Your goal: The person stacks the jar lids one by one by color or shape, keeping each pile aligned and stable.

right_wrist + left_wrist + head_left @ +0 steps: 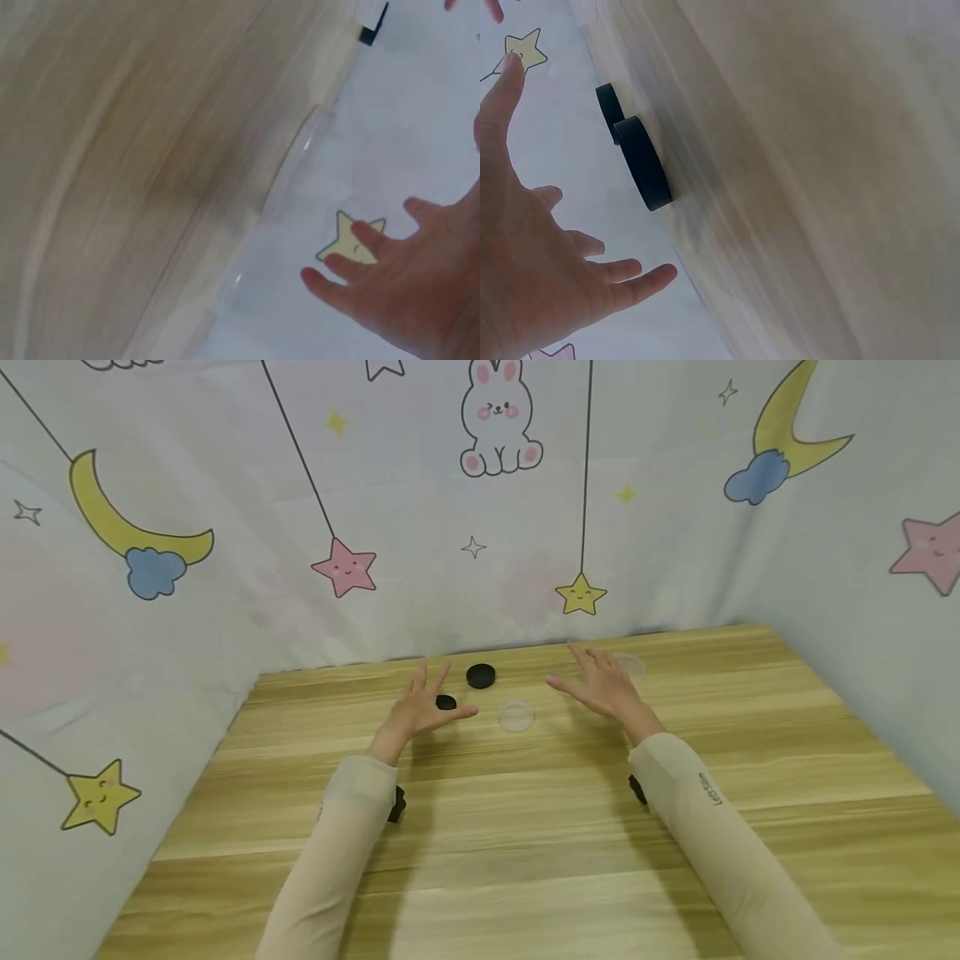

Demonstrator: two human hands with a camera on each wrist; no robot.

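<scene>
My left hand (420, 710) hovers over the far part of the table with fingers spread, holding nothing. Just beyond its thumb and index finger, partly covered, is a black round disc-like piece (446, 702). A second black disc (481, 676) lies farther back; in the left wrist view a thick black disc (643, 163) stands out beside the other. My right hand (600, 685) is also spread above the table, empty. Near it lie clear round pieces: one transparent disc (516, 716) between the hands, another (630, 667) behind the right hand. Low transparent walls (294, 161) show in the right wrist view.
The wood-grain table (510, 860) runs back to a white curtain (420, 510) printed with stars, moons and a rabbit. More curtain hangs at both sides. Black wrist mounts (397, 805) sit under the sleeves.
</scene>
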